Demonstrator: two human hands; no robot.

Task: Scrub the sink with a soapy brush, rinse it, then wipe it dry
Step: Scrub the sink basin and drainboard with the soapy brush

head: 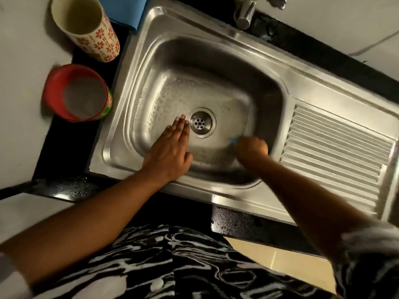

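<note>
The stainless steel sink (200, 59) fills the middle of the view, set into a black countertop (64, 152), its basin floor beaded with droplets or suds on the left side around the round drain (202, 122). The left hand (170, 152) lies flat and open inside the basin, palm down, fingers straight and together, the fingertips (182, 117) just beside the left edge of the drain. The right hand (251, 147) is low in the basin to the right of the drain, near the right wall, its fingers curled tight round a small blue object (235, 140) that pokes out toward the drain (motion blur hides whether it is a brush head or something else). Both bare forearms reach in from the near edge, over a black and white patterned garment. To the right of the basin runs the ribbed drainboard (336, 145), part of the same steel unit. At the far rim stands the faucet (245, 14), only its lower part in view. Left of the sink, on the counter, sit a red container (77, 93) and, farther back, a tall cream cup with red flowers (90, 29). A folded blue cloth (127, 9) lies beside that cup at the sink's far left corner.
</note>
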